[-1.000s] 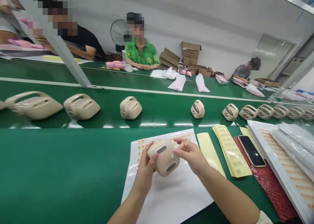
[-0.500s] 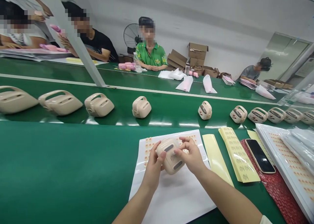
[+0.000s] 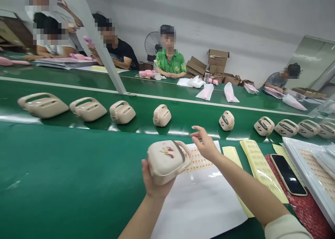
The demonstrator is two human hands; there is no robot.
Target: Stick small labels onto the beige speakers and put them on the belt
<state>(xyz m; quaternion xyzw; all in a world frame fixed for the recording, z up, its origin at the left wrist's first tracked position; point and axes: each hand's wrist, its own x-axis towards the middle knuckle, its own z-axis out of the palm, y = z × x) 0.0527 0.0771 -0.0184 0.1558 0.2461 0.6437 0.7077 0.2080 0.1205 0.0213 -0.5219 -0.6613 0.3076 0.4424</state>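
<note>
My left hand [image 3: 157, 186] grips a cream, rounded plastic case with a carry handle [image 3: 163, 162] from below and behind. A red and dark printed design shows on the face turned up, and its handle points right. My right hand [image 3: 205, 144] is off the case, just right of the handle, fingers apart with nothing in them. Beneath both hands lies a white sheet with rows of small orange stickers [image 3: 201, 158]. Beyond them, similar cream cases [image 3: 162, 115] stand in a row along the green belt; those on the right [image 3: 226, 121] show a printed face.
To the right lie a plain yellow strip [image 3: 231, 157], yellow label sheets [image 3: 263, 169], a phone [image 3: 288, 174] on red wrap, and stacked sticker sheets [image 3: 311, 165]. A slanted metal post [image 3: 104, 54] rises beyond the belt. Several people sit at the far side.
The case has been turned from its slotted, labelled side to its printed face and moved slightly left. My right hand has let go of it and moved up and away. The view has shifted left.
</note>
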